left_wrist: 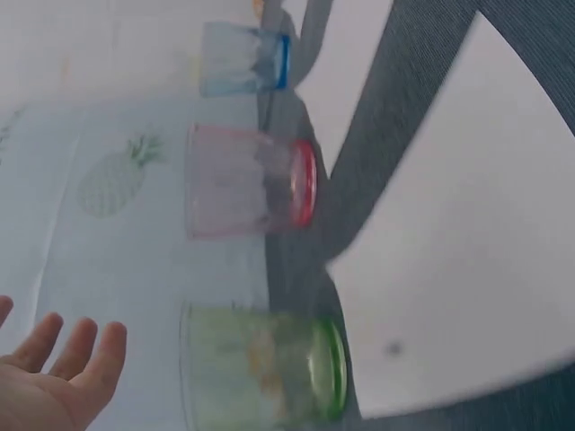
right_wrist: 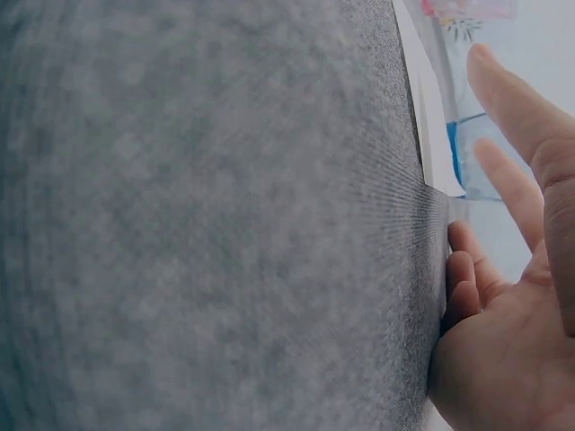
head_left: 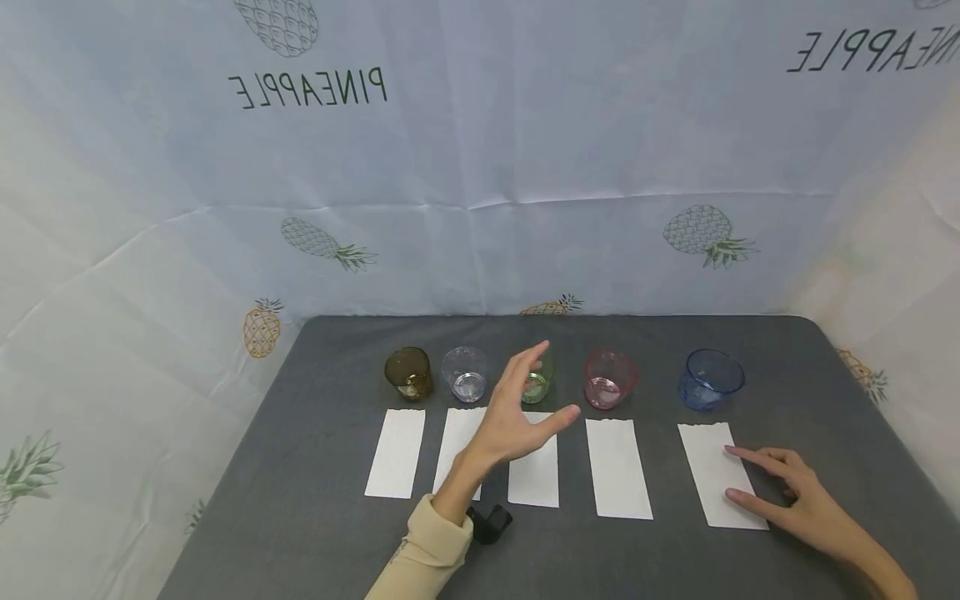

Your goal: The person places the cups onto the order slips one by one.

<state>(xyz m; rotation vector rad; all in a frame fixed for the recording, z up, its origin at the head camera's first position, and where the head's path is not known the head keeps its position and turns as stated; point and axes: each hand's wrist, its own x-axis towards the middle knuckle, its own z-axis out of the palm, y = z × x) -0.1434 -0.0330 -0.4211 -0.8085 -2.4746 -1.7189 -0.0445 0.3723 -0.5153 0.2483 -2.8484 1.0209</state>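
Observation:
My left hand (head_left: pixel 512 427), thumb and fingers spread, hovers over the middle paper strips and partly hides the green glass (head_left: pixel 536 385). In the left wrist view this hand (left_wrist: pixel 63 377) holds nothing beside the green glass (left_wrist: pixel 260 368). At the right, my right hand (head_left: pixel 798 500) has its thumb and forefinger stretched over the rightmost white strip (head_left: pixel 716 475), gripping nothing; whether the fingertips touch it I cannot tell. In the right wrist view the edge of that hand (right_wrist: pixel 512 332) lies against the cloth, its lower fingers bent.
A brown glass (head_left: pixel 409 373), a clear glass (head_left: pixel 465 375), a pink glass (head_left: pixel 609 380) and a blue glass (head_left: pixel 709 380) stand along the back of the grey table (head_left: pixel 300 500). White strips (head_left: pixel 396 454) lie before the glasses. A black object (head_left: pixel 491 525) shows beside the left wrist.

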